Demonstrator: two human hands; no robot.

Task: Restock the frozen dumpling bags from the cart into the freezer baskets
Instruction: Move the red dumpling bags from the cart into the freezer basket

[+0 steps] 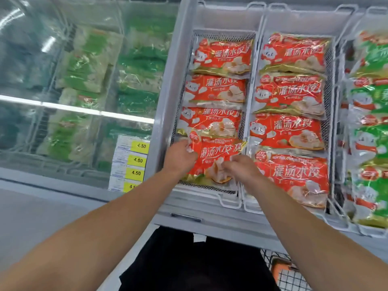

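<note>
red dumpling bag (pixel 216 156) lies flat, long axis left-right, nearest slot of mesh basket (pixel 210 35) | left hand (pixel 180 157) pinches left edge | right hand (pixel 241 168) fingers curled on right edge

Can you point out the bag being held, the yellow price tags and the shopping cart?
Held red dumpling bag (pixel 218 153): head view, red printed front.
Yellow price tags (pixel 137 160): head view, second tag's yellow part.
Shopping cart (pixel 294 279): head view, wire mesh.

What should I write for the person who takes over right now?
Left hand and right hand both grip one red bag at the near end of the left basket.
Three red bags lie behind it; the next basket shows four.
Left: set this bag flat, then fetch more from the cart; its load is barely in view.
</note>
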